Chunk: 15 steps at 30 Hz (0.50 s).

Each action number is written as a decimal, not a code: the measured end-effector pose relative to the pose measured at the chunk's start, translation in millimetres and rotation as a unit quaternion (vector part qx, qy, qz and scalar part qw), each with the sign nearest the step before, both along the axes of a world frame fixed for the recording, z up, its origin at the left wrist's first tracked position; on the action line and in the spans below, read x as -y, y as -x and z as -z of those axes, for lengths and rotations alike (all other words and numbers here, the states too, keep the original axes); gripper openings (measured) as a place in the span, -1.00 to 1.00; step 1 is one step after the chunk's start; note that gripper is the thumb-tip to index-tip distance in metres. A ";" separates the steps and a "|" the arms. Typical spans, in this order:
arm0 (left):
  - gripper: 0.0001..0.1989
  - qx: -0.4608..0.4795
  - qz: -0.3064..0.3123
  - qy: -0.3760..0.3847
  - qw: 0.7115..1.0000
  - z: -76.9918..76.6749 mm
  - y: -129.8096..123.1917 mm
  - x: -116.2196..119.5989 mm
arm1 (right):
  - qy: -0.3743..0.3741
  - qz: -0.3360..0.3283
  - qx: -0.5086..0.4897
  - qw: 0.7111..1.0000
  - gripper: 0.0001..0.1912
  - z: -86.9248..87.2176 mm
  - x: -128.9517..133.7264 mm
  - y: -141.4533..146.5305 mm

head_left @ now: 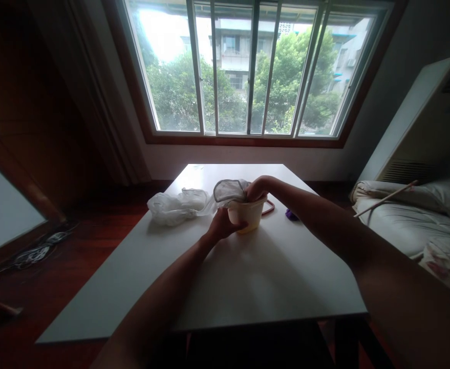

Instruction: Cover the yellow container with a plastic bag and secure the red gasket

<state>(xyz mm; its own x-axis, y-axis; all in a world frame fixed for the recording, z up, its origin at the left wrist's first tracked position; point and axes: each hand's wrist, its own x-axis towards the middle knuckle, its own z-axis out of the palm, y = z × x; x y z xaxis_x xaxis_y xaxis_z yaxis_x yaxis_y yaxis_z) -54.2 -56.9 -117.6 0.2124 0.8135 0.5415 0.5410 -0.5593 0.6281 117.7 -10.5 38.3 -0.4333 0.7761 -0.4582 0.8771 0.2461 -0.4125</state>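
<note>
A pale yellowish bucket [251, 216] stands upright on the white table [248, 277]. My left hand [225, 224] grips its left side, thumb across the front. My right hand [256, 189] reaches down over the rim, its fingers hidden inside. A light mesh cloth with a dark edge [230, 191] sticks out over the bucket's left rim, touching or close to my right fingers; whether they hold it cannot be made out. Crumpled clear plastic [178, 206] lies to the left of the bucket.
A reddish-brown loop [270, 207] lies right of the bucket, and a purple item [291, 214] is partly behind my right forearm. Beyond the table is a window [248, 72]. Bedding [420, 210] with a stick on it is at the right; cables [36, 254] lie on the floor at left.
</note>
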 end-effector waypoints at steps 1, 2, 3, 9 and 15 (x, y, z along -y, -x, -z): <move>-0.20 0.005 0.009 0.000 1.000 -1.1 -0.1 1.0 | 0.014 -0.008 0.004 1.000 -0.85 -4.6 -1.2 -1.1; -0.19 0.012 0.016 -0.003 1.000 -1.5 -0.1 1.6 | 0.020 -0.022 0.005 1.000 -0.87 -10.8 -2.9 -3.5; -0.17 0.018 0.019 -0.007 1.000 -1.2 -0.1 1.7 | 0.021 -0.040 0.001 0.999 -0.87 -18.1 -4.9 -7.4; -0.12 0.004 -0.011 0.012 1.000 5.8 0.8 -3.5 | -0.115 -0.027 -0.139 0.983 -0.82 -50.5 -11.1 -32.3; -0.11 0.013 -0.005 0.001 1.000 7.6 -0.4 -6.1 | -0.123 -0.073 -0.019 0.989 -0.84 -19.5 -13.8 -10.2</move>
<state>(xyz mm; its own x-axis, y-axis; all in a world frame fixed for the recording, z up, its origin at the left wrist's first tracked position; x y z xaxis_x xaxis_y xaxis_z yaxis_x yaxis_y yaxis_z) -53.8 -50.8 -125.2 0.1909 0.8165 0.5449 0.5296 -0.5531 0.6432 127.9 3.3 57.8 -0.5629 0.7897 -0.2440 0.8095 0.4671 -0.3556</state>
